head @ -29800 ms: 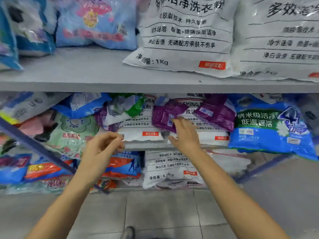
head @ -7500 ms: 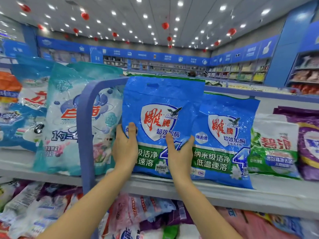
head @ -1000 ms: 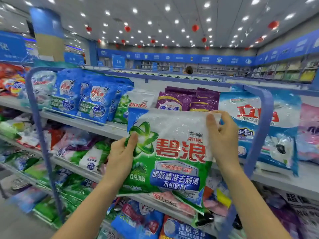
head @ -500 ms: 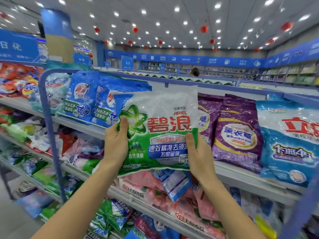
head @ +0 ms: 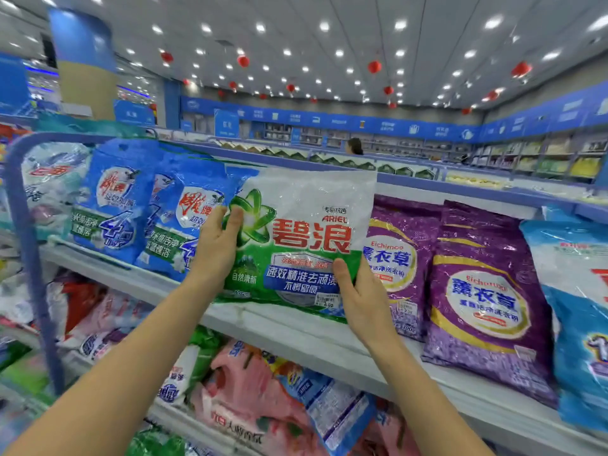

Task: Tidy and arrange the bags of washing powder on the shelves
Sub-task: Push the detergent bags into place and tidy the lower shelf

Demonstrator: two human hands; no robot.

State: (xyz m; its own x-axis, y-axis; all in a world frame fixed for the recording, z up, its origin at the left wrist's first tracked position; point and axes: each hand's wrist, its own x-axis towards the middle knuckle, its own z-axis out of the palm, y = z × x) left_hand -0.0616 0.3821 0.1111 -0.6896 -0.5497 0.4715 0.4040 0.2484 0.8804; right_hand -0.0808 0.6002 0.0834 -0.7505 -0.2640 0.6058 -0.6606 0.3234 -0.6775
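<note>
A green and white bag of washing powder (head: 302, 238) stands upright on the top shelf (head: 296, 327), between blue bags (head: 184, 218) on its left and purple bags (head: 483, 291) on its right. My left hand (head: 217, 245) grips its left edge at mid height. My right hand (head: 358, 297) holds its lower right corner. The bag's bottom edge rests on the shelf board or sits just above it.
A blue metal upright (head: 29, 251) curves along the left of the shelf bay. Lower shelves hold jumbled pink, red and green bags (head: 256, 390). A light blue bag (head: 579, 317) stands at the far right. A person's head (head: 353, 146) shows beyond the shelf top.
The green and white bag has moved up and back onto the top shelf, into the gap between the blue and purple bags. Both hands kept their hold on it.
</note>
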